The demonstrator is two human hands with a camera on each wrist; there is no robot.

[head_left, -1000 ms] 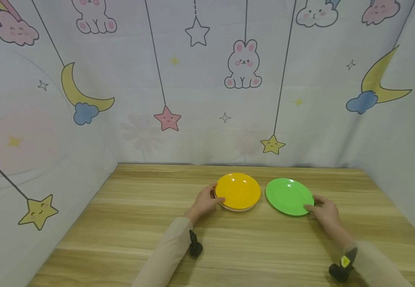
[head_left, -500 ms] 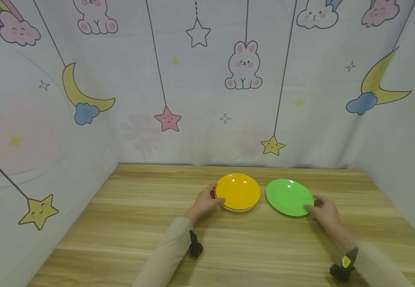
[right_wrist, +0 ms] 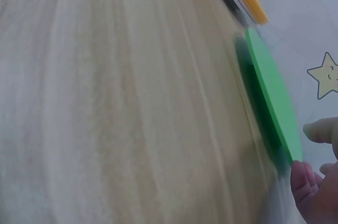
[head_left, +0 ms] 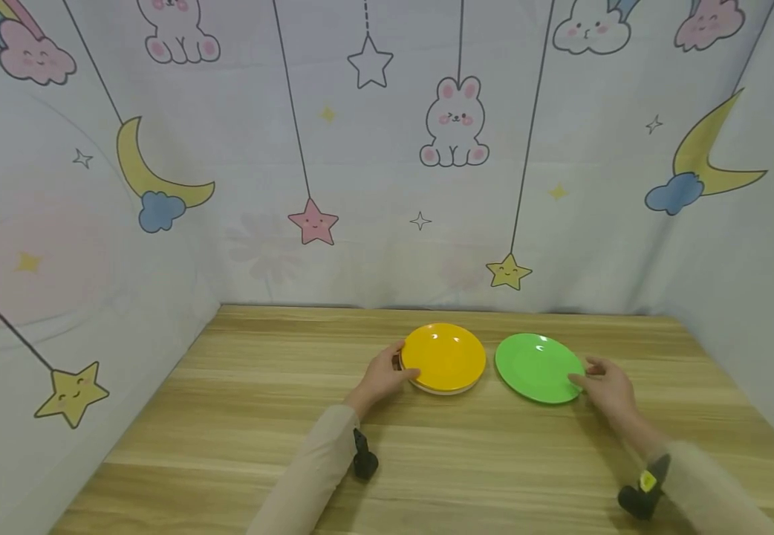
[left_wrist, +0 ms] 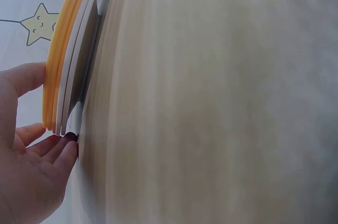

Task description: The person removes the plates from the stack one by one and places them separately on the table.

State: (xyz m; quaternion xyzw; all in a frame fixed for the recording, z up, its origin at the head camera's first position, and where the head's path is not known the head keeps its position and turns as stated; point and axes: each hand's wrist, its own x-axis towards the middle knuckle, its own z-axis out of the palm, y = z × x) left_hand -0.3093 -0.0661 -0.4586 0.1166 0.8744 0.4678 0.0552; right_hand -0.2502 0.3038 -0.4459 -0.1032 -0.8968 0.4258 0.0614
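A yellow-orange plate (head_left: 444,357) tops a stack that also has white plates (left_wrist: 67,86) under it, on the table. At the stack's left side, my left hand (head_left: 383,375) holds the edge, the thumb on the top plate and the fingers low at the rim. To the right lies a green plate (head_left: 539,368), apart from the stack. My right hand (head_left: 609,388) is at its right edge. In the right wrist view the thumb (right_wrist: 321,130) stands off the green plate's face, while the fingertips (right_wrist: 301,174) are at its lower rim.
Both plates' places are near the back of the wood-grain table (head_left: 293,349). Behind it hangs a white cloth backdrop (head_left: 374,186) printed with stars, moons and rabbits. A small black device (head_left: 364,457) is strapped on each wrist.
My right hand has shifted slightly to the right and its thumb has loosened at the green plate's rim. The left hand and the plates look unmoved.
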